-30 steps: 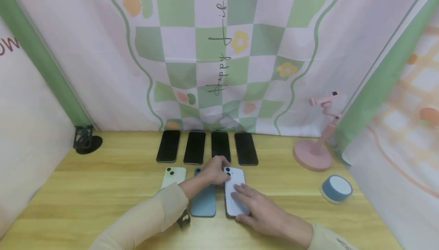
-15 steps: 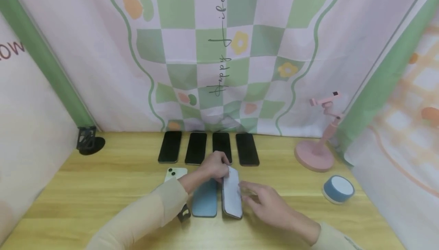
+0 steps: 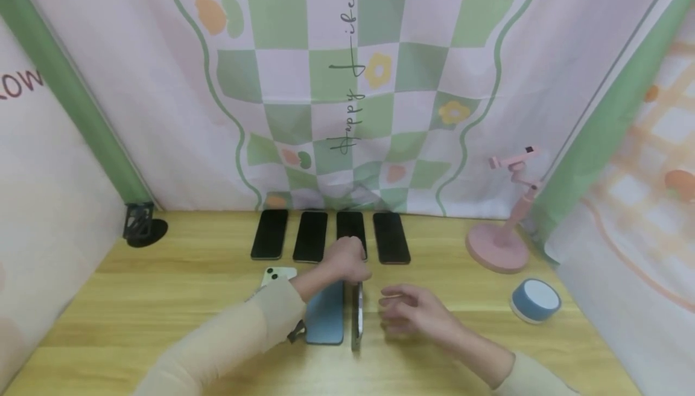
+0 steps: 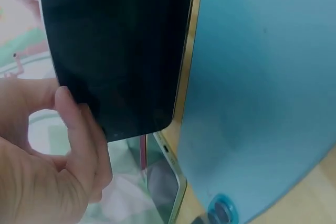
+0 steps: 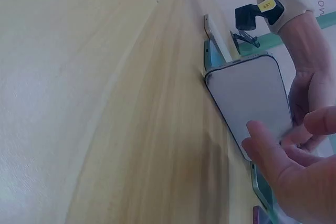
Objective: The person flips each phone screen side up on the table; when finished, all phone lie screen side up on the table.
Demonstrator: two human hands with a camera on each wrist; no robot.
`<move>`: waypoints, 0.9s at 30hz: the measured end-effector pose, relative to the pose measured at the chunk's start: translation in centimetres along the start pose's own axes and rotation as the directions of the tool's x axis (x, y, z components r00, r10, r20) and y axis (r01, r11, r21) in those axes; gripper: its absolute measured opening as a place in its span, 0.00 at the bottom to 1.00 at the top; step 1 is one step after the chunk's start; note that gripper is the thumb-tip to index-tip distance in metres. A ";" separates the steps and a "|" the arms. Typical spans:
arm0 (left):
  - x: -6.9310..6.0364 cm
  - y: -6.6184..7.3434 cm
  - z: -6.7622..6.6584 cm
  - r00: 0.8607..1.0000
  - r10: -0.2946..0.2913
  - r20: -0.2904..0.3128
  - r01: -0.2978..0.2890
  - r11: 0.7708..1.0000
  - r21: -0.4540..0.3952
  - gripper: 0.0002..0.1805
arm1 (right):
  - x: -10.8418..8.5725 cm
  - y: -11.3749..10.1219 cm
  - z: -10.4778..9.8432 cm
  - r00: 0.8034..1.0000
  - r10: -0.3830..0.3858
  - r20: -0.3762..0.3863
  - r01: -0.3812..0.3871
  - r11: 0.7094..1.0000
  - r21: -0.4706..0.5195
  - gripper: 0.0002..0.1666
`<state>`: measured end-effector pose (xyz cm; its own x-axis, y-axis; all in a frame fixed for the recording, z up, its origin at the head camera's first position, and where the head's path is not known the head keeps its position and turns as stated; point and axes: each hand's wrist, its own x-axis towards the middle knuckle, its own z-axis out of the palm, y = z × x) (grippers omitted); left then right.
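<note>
Pale phone (image 3: 357, 317) since tipped up edgewise, pinched in L hand (image 3: 346, 260); R hand (image 3: 415, 311) (fingers loosely bent) empty.

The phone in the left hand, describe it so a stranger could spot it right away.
On the wooden table, below the checkered curtain, find the row of four dark phones. Nearer the camera, just right of the flat blue phone, is the pale-backed phone gripped by the left hand. It alone is turned up edgewise; its neighbours lie flat.

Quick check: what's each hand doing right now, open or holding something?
Left hand: holding a pale-backed, black-screened rectangular smartphone.
Right hand: open beside that smartphone, holding nothing.
</note>
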<state>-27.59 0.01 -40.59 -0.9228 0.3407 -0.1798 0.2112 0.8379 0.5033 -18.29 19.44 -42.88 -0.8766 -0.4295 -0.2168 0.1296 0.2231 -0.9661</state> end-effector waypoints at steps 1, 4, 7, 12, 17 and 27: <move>0.0 0.0 0.2 1.000 0.003 0.002 -0.003 1.000 -0.023 0.20 | 0.0 0.1 0.0 1.000 0.006 0.006 -0.007 1.000 0.011 0.34; 0.1 -0.1 0.9 1.000 0.016 0.001 -0.016 0.994 -0.111 0.03 | -0.1 0.2 0.0 1.000 0.030 0.001 -0.030 0.999 0.031 0.34; 0.1 -0.3 1.6 0.999 0.026 -0.019 -0.029 0.979 -0.200 0.17 | -0.3 0.4 0.2 0.998 0.053 -0.024 -0.052 0.997 0.052 0.34; 0.5 -0.3 2.6 0.995 0.048 -0.091 -0.064 0.981 -0.184 0.19 | -0.3 0.9 0.7 0.996 0.062 -0.069 -0.057 0.996 0.073 0.33; 0.8 0.2 3.3 0.993 0.024 -0.111 -0.036 0.994 -0.102 0.16 | -0.1 1.2 1.0 0.992 0.074 -0.101 -0.067 0.996 0.066 0.33; 0.0 0.9 3.4 0.996 0.008 -0.086 -0.016 0.995 -0.097 0.20 | 0.1 1.5 1.4 0.981 0.095 -0.169 -0.091 0.995 0.029 0.31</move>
<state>-26.34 2.26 -43.02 -0.9455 0.3091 -0.1021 0.1941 0.7870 0.5856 -17.55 18.51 -44.55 -0.9259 -0.2526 -0.2808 0.2226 0.2357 -0.9460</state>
